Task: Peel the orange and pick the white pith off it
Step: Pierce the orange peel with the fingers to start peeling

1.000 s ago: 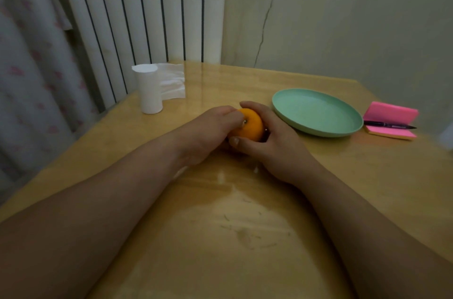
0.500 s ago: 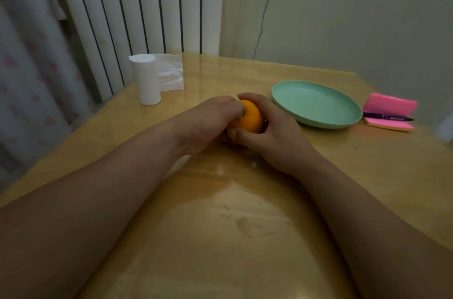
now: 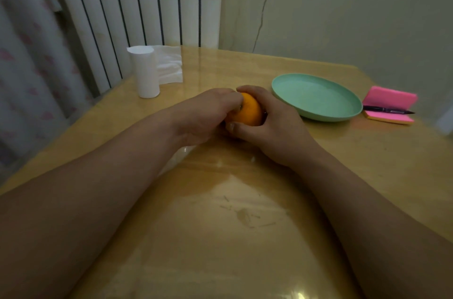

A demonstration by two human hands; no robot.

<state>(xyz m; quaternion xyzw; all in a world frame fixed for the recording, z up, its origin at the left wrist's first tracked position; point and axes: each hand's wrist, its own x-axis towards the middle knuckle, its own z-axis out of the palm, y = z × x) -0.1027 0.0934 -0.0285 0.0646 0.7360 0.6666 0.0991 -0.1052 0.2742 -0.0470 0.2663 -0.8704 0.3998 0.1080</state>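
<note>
A whole orange (image 3: 248,111) with its skin on sits low over the wooden table (image 3: 220,225), held between both hands. My right hand (image 3: 274,127) grips it from the right, thumb under its front and fingers curled over its far side. My left hand (image 3: 203,115) holds it from the left, with curled fingertips pressed at the stem end on top. The orange's left and lower parts are hidden by the hands.
A pale green plate (image 3: 316,96) lies just right of the hands. Beyond it a pink sticky-note pad (image 3: 389,107) carries a black pen (image 3: 387,110). A white tissue roll (image 3: 145,73) with a loose sheet stands at the back left, near the radiator.
Both hands have kept their hold on the orange in the same spot. The view has shifted slightly; the left fingertips press a little further onto the stem end.
</note>
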